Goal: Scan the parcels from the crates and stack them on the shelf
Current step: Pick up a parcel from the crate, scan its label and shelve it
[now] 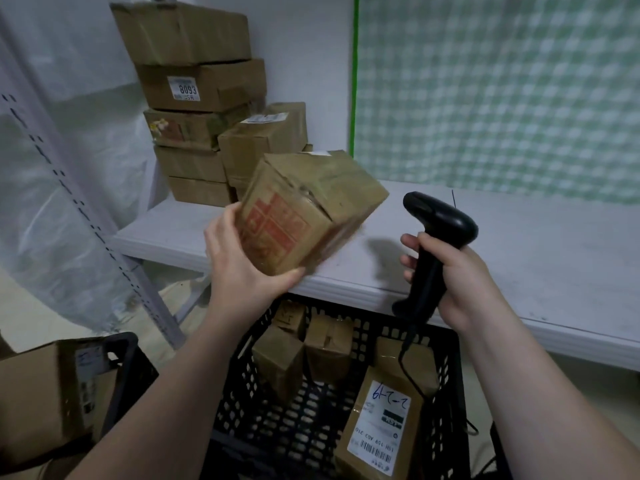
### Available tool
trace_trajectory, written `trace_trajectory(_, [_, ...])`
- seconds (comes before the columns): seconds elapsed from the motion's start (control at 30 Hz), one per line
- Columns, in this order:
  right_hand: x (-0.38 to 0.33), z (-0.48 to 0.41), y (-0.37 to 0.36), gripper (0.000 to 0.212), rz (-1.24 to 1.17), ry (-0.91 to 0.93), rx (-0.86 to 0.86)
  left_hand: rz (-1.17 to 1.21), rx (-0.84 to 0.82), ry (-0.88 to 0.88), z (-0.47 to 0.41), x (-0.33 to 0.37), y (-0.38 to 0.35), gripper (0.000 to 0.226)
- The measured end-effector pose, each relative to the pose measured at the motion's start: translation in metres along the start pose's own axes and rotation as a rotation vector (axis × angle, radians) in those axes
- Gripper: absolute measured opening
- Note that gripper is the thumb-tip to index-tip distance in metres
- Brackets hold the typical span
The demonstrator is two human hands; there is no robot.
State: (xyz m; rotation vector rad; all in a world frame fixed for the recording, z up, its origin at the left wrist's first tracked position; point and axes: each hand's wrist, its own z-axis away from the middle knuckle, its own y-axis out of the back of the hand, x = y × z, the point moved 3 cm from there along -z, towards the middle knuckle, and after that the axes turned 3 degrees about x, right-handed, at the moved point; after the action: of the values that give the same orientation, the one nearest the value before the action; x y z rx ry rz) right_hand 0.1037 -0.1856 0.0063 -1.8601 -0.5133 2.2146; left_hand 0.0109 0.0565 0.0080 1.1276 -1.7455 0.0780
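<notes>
My left hand (242, 261) grips a brown cardboard parcel with red print (304, 216), tilted above the front edge of the white shelf (519, 265). My right hand (460, 285) holds a black barcode scanner (433, 237) by its handle, head pointing left toward the parcel, a short gap between them. Below both hands stands a black plastic crate (453, 382) with several brown parcels; one at the front right (381, 427) shows a white barcode label. A tall stack of parcels (197, 98) stands at the back left of the shelf.
A second black crate (128, 372) at the lower left holds a large cardboard box (41, 396). A perforated metal shelf upright (104, 237) runs diagonally at the left, with plastic sheeting behind. A green checked cloth (502, 91) hangs behind the shelf's right side.
</notes>
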Motion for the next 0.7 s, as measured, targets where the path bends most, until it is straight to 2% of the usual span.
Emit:
trace_trajectory(0.13, [0.004, -0.005, -0.003, 0.013, -0.027, -0.018, -0.044, -0.131, -0.117, -0.132, 0.004, -0.004, -0.023, 0.106])
trace_trajectory(0.2, [0.007, -0.007, -0.004, 0.011, 0.005, -0.026, -0.053, -0.153, -0.196, -0.139, 0.007, -0.006, -0.032, 0.1])
trace_trajectory(0.27, [0.01, -0.008, -0.004, 0.012, 0.046, -0.036, -0.039, -0.073, -0.282, -0.092, 0.009, -0.007, -0.038, 0.093])
trace_trajectory(0.33, [0.013, -0.008, -0.005, 0.017, 0.057, -0.047, -0.029, 0.132, -0.29, 0.074, 0.009, -0.007, -0.04, 0.082])
trace_trajectory(0.43, [0.014, -0.007, -0.005, 0.018, 0.086, -0.033, -0.037, 0.411, -0.181, 0.425, 0.007, -0.011, -0.039, 0.041])
trace_trajectory(0.47, [0.013, -0.006, -0.006, 0.017, 0.094, -0.022, -0.053, 0.499, -0.202, 0.548, 0.007, -0.013, -0.04, 0.034])
trace_trajectory(0.53, [0.014, -0.004, -0.007, 0.019, 0.118, 0.001, -0.086, 0.58, -0.342, 0.724, 0.007, -0.02, -0.044, 0.044])
trace_trajectory(0.6, [0.015, -0.004, -0.008, 0.02, 0.139, 0.012, -0.095, 0.587, -0.517, 0.826, 0.009, -0.025, -0.045, 0.058])
trace_trajectory(0.67, [0.016, -0.005, -0.008, 0.02, 0.146, 0.014, -0.09, 0.634, -0.652, 0.896, 0.012, -0.026, -0.046, 0.059])
trace_trajectory(0.7, [0.016, -0.005, -0.008, 0.019, 0.152, 0.017, -0.091, 0.659, -0.669, 0.923, 0.012, -0.026, -0.046, 0.059])
